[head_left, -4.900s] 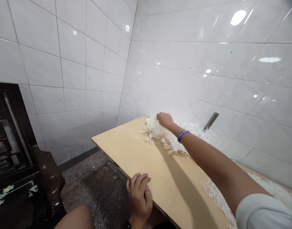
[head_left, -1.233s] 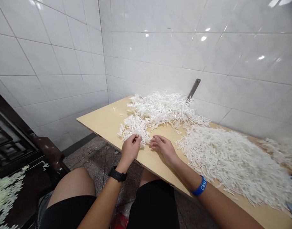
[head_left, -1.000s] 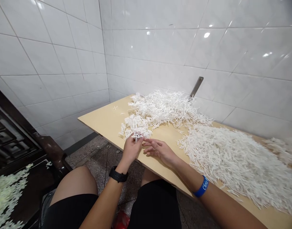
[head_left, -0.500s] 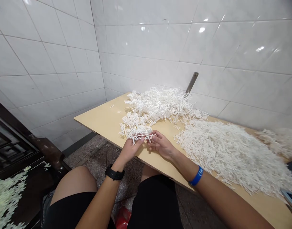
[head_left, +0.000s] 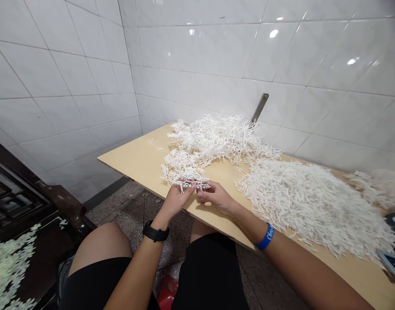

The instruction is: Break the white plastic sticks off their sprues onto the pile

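Above the front edge of the wooden board [head_left: 129, 157], my left hand [head_left: 178, 199] is closed on a white branching sprig [head_left: 187, 183]. From the right, my right hand [head_left: 216, 196] pinches the sprig's other end, its fingers bent around the thin twigs. The fingertips of both hands are close together, partly hidden by the sprig. Just behind them lies a tangled pile of similar white sprigs [head_left: 216, 140]. A wide heap of loose white pieces [head_left: 313, 202] covers the board to the right of my right hand.
White tiled walls rise behind the board, with a metal strip [head_left: 259, 110] leaning near the pile. A phone [head_left: 393, 263] lies at the right edge. Pale flower-like pieces [head_left: 10, 267] sit on dark furniture at the lower left. A red object [head_left: 167, 292] is below.
The fingers of my right hand have closed in on the sprig's right end. My left hand keeps its hold. The view has shifted slightly.
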{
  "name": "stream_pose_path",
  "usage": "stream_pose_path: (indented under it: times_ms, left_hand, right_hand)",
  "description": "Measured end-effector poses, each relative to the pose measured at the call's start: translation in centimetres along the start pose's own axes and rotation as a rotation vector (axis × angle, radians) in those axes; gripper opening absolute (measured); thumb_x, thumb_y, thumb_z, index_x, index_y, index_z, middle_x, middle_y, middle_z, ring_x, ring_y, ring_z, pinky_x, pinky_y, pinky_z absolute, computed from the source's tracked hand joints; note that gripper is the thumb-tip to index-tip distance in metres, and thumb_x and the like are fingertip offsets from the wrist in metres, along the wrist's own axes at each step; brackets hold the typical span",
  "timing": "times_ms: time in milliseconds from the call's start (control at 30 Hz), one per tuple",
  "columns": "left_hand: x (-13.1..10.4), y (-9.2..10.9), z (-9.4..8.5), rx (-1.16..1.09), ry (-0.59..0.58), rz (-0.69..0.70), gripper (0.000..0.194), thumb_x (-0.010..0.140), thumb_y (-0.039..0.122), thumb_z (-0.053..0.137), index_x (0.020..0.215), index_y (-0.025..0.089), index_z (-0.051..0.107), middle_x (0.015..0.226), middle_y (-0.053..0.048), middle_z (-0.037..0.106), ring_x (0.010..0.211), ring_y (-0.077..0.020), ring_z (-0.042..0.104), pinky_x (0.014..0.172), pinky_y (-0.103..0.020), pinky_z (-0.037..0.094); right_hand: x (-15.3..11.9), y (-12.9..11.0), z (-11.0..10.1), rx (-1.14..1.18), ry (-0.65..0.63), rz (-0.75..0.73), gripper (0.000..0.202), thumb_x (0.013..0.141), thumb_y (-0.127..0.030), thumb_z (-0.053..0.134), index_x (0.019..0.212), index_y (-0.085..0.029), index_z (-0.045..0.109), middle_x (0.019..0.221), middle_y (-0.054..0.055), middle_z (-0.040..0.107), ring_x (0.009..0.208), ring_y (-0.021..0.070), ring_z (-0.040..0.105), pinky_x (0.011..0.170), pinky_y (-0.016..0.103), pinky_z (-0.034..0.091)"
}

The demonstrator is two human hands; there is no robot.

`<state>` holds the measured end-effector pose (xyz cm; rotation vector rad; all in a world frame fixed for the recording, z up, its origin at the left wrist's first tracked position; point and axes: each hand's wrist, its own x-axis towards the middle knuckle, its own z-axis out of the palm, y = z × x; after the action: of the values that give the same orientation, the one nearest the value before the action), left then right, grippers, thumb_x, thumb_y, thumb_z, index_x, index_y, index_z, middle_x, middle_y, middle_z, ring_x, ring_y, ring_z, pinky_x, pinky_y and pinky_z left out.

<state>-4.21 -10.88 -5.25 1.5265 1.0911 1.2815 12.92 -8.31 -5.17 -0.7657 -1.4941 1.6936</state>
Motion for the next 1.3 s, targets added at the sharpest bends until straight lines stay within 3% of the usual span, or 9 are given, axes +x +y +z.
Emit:
stream_pose_path:
  times_ms: [200,300,400,567,700,900,967,1133,1300]
  left_hand:
    - [0.4,0.5,-0.1,0.007,-0.035,-0.025,0.036,0.082,0.045,0.062,0.094,0.012,0.069,0.092,-0.010,0.072,0.098,-0.0271,0.064,0.088,-0.036,0.049]
    - [1.0,0.8,-0.1,0.053,-0.134,-0.076,0.038,0.083,0.049,0.059,0.084,0.013,0.070,0.083,-0.008,0.072,0.090,-0.0267,0.065,0.084,-0.037,0.050]
    - [1.8,0.9,0.1,0.023,-0.205,-0.066,0.040,0.080,0.050,0.063,0.095,0.014,0.072,0.094,-0.009,0.073,0.100,-0.0282,0.063,0.090,-0.038,0.048]
    - [2.5,0.6,1.6,-0.212,-0.089,-0.163,0.051,0.077,0.051,0.067,0.109,0.011,0.068,0.111,-0.015,0.069,0.107,-0.0296,0.061,0.093,-0.041,0.046]
    - [2.5,0.0,2.4,-0.319,0.012,-0.110,0.050,0.077,0.049,0.069,0.111,0.012,0.066,0.113,-0.013,0.068,0.105,-0.0272,0.061,0.092,-0.040,0.046]
    - [2.6,0.1,2.3,-0.284,-0.168,-0.106,0.048,0.077,0.048,0.068,0.109,0.012,0.070,0.106,-0.013,0.070,0.099,-0.0254,0.063,0.084,-0.035,0.050]
    - [2.5,-0.2,2.6,-0.280,-0.152,-0.079,0.048,0.077,0.047,0.069,0.109,0.011,0.069,0.108,-0.013,0.070,0.101,-0.0257,0.063,0.085,-0.035,0.050]
    - [1.8,-1.4,3.1,0.145,0.078,0.121,0.030,0.087,0.042,0.057,0.090,0.016,0.072,0.094,-0.009,0.073,0.092,-0.0230,0.067,0.085,-0.033,0.049]
    - [0.9,-1.7,1.5,0.789,-0.134,0.553,0.036,0.087,0.032,0.057,0.119,0.015,0.062,0.114,-0.009,0.069,0.090,-0.0242,0.066,0.079,-0.036,0.050]
  right_hand:
    - [0.2,0.4,0.2,0.004,0.037,-0.018,0.041,0.068,-0.052,0.079,0.077,-0.016,0.061,0.053,-0.007,0.044,0.045,0.0070,0.037,0.044,0.022,0.032]
    - [0.2,0.4,0.2,0.029,0.013,-0.013,0.046,0.065,-0.056,0.080,0.070,-0.015,0.058,0.051,-0.008,0.038,0.045,0.0055,0.030,0.044,0.022,0.026]
    - [0.3,0.4,0.2,0.073,0.012,-0.010,0.049,0.064,-0.057,0.080,0.067,-0.016,0.055,0.052,-0.009,0.034,0.047,0.0052,0.026,0.045,0.022,0.023]
    - [0.4,0.6,-0.1,0.129,0.063,0.004,0.046,0.063,-0.050,0.083,0.066,-0.017,0.052,0.053,-0.009,0.032,0.048,0.0056,0.026,0.045,0.022,0.022]
    - [0.5,0.9,-0.2,0.150,0.055,-0.029,0.044,0.068,-0.050,0.080,0.067,-0.017,0.051,0.055,-0.008,0.032,0.049,0.0060,0.025,0.045,0.021,0.021]
    - [0.6,1.2,0.1,0.056,0.048,-0.037,0.052,0.069,-0.062,0.074,0.064,-0.018,0.046,0.055,-0.007,0.036,0.046,0.0055,0.025,0.043,0.021,0.018]
    - [0.6,1.3,0.1,0.002,0.053,-0.031,0.052,0.070,-0.064,0.070,0.064,-0.019,0.045,0.055,-0.006,0.037,0.045,0.0060,0.025,0.042,0.022,0.019]
    - [0.3,2.1,-0.7,-0.379,0.182,-0.119,0.039,0.082,-0.051,0.053,0.059,-0.021,0.042,0.051,-0.003,0.041,0.047,0.0116,0.036,0.046,0.026,0.030]
    - [0.0,2.7,-1.7,-0.819,0.255,-0.268,0.019,0.078,-0.030,0.045,0.073,-0.018,0.059,0.074,0.007,0.066,0.071,0.0230,0.059,0.065,0.032,0.045]
